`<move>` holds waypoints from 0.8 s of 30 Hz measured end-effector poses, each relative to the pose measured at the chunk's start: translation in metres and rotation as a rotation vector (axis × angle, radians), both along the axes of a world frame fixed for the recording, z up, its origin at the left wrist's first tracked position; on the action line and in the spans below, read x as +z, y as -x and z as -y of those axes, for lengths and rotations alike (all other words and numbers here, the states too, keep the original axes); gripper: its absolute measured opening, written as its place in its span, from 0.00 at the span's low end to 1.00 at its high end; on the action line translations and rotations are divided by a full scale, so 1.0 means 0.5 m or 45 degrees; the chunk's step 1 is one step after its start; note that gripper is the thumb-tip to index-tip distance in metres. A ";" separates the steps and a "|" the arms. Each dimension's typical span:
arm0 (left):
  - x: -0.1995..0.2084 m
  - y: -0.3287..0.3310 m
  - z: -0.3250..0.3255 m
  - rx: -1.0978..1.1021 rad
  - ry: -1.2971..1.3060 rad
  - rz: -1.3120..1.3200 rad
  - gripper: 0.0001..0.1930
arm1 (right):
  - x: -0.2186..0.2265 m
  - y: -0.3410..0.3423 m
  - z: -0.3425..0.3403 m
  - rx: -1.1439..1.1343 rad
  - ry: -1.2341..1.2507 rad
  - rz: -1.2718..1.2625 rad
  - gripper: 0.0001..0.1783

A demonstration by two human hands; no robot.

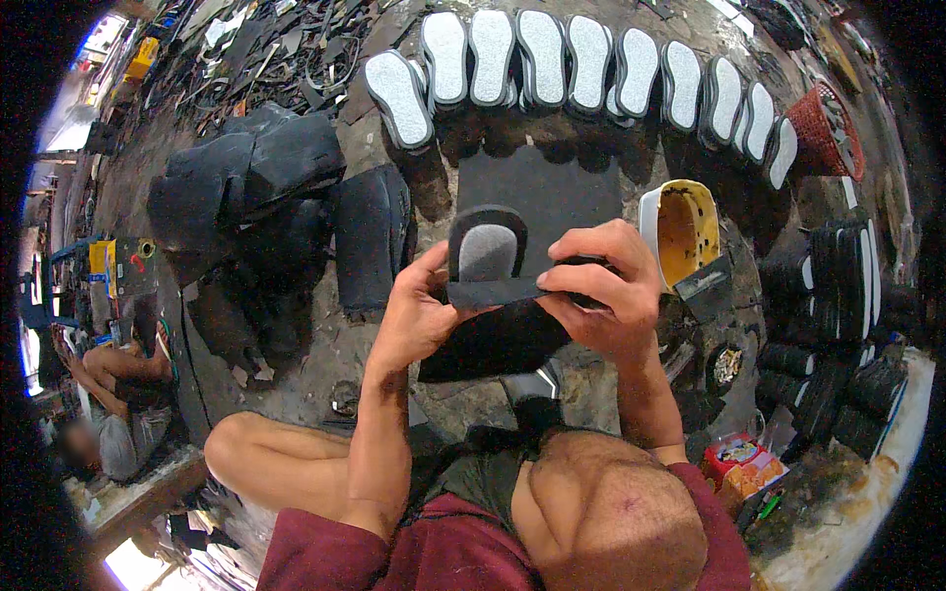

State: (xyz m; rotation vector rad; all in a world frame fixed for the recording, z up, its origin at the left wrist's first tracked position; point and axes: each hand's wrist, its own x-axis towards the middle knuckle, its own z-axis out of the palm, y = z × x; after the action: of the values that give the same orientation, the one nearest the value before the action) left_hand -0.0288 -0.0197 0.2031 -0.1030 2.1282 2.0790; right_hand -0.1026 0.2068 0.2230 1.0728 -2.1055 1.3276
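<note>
Between my hands, above a dark mat, is a black shoe sole with a grey fuzzy inset and a raised black rim. A flat black strip runs across its near side. My left hand grips the left end, with the thumb at the strip and the fingers behind. My right hand is closed on the right part, its fingers curled over dark material and its fingertips pinching near the strip's end. The right palm hides much of what lies there.
Grey-topped soles stand in stacks along an arc beyond the mat. Black sheets are piled at left. A yellow-lined container and a red basket are at right, near stacked dark soles. Another person sits far left.
</note>
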 end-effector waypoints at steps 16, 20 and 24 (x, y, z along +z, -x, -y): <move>-0.014 -0.011 -0.034 0.128 -0.292 0.498 0.19 | -0.031 0.004 -0.005 -0.058 -0.074 1.146 0.12; -0.040 0.011 -0.039 0.202 -0.081 0.347 0.20 | -0.054 -0.002 0.013 -0.089 -0.154 1.178 0.11; -0.044 0.045 0.038 0.642 0.156 0.148 0.19 | -0.056 -0.008 0.020 -0.361 -0.184 0.523 0.22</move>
State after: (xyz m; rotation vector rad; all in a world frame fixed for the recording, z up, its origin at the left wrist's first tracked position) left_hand -0.0513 -0.0387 0.1811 -0.8332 2.3331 2.1071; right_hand -0.0983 0.1970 0.1951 0.5510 -2.5693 1.3566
